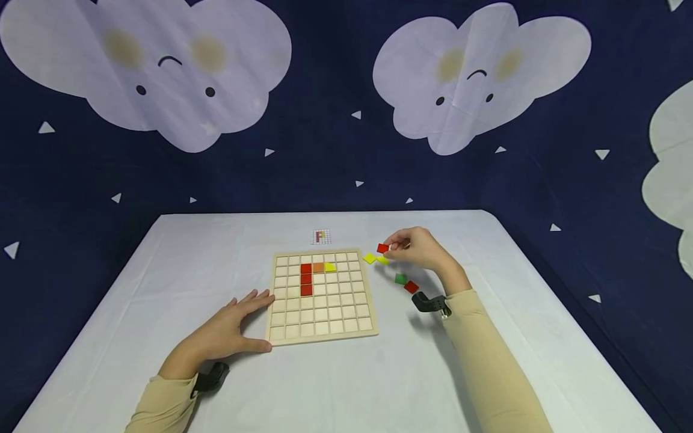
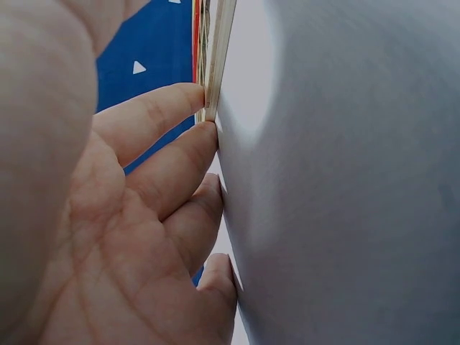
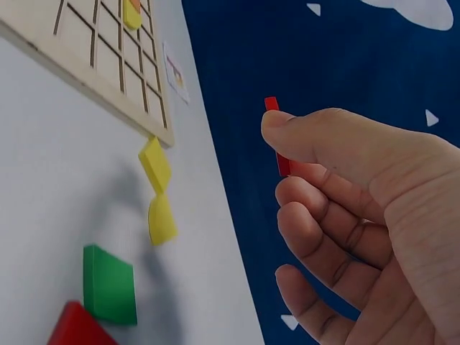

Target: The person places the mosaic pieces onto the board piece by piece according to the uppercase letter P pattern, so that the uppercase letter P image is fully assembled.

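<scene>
Between thumb and fingers, my right hand (image 1: 419, 248) pinches a red square tile (image 1: 382, 248) above the table, right of the wooden grid board (image 1: 323, 338). My left hand (image 1: 227, 328) has its fingers spread, thumb and fingertips at the board's left edge. On the board, several red tiles (image 1: 306, 279) form a column, with an orange tile (image 1: 318, 267) and a yellow tile with a curved side (image 1: 330, 267) running right from its top. In the right wrist view the pinched red tile (image 3: 283, 162) shows edge-on.
Loose on the white table (image 1: 325, 391), right of the board, lie a yellow square tile (image 1: 370, 258), a curved yellow tile (image 1: 383, 260), a green tile (image 1: 400, 279) and another red tile (image 1: 411, 287). A small pattern card (image 1: 321, 236) lies behind the board.
</scene>
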The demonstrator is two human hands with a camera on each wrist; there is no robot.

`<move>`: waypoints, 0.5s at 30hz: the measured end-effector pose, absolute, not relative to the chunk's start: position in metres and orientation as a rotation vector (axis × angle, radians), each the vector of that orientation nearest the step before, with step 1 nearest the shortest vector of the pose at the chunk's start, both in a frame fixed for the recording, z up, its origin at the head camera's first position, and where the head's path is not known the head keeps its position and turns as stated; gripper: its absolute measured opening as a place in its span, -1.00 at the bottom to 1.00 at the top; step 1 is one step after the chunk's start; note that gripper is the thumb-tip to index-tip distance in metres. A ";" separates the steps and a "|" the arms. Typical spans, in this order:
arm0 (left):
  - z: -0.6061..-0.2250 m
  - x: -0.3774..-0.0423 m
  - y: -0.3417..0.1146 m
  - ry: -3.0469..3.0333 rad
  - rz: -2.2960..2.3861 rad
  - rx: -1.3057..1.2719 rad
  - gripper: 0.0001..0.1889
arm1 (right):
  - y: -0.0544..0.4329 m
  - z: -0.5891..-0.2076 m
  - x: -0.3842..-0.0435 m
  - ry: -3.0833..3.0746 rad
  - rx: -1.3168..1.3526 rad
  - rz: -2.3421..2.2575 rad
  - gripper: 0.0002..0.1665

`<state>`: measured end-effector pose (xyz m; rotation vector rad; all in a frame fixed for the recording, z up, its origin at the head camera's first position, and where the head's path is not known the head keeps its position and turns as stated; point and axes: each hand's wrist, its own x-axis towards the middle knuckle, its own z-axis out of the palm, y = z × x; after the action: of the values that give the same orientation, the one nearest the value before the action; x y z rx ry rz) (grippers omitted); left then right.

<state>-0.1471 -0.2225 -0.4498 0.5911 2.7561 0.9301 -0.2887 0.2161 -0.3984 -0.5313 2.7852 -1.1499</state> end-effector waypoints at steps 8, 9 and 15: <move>-0.451 -0.147 -0.224 2.755 0.936 0.580 0.07 | 0.199 -0.396 -0.285 2.749 -0.611 -1.168 -0.73; -0.452 -0.148 -0.224 2.757 0.937 0.582 0.07 | 0.196 -0.396 -0.285 2.748 -0.622 -1.166 -0.74; -0.452 -0.149 -0.225 2.758 0.932 0.580 0.07 | 0.181 -0.396 -0.282 2.737 -0.693 -1.133 -0.77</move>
<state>-0.1489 -0.2246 -0.4523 0.5802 2.7583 0.9317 -0.2823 0.1808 -0.3957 -0.6926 2.7368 -1.1333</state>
